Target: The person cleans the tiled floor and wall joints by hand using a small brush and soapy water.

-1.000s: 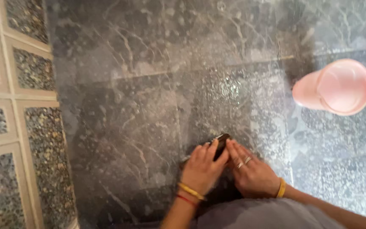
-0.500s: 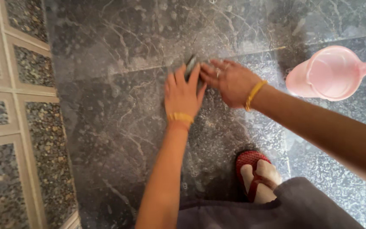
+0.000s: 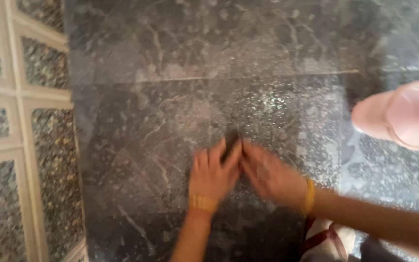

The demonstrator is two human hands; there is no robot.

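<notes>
Both hands press a small dark scrubbing block (image 3: 231,147) against the wet, soapy dark marble floor (image 3: 170,111). My left hand (image 3: 212,177) lies flat over the block's left side, a yellow bangle on its wrist. My right hand (image 3: 270,175) covers the right side, also with a yellow bangle. Only a dark sliver of the block shows between the fingers. The hands are blurred by motion.
A pink plastic jug (image 3: 403,116) lies on its side on the floor at the right. A speckled tiled wall with pale borders (image 3: 20,145) runs along the left. My foot in a red sandal (image 3: 323,240) stands at the bottom right.
Both hands, with the block, slid away from me across the floor and have now come back toward me. The view shifted so the pink jug sits further right.
</notes>
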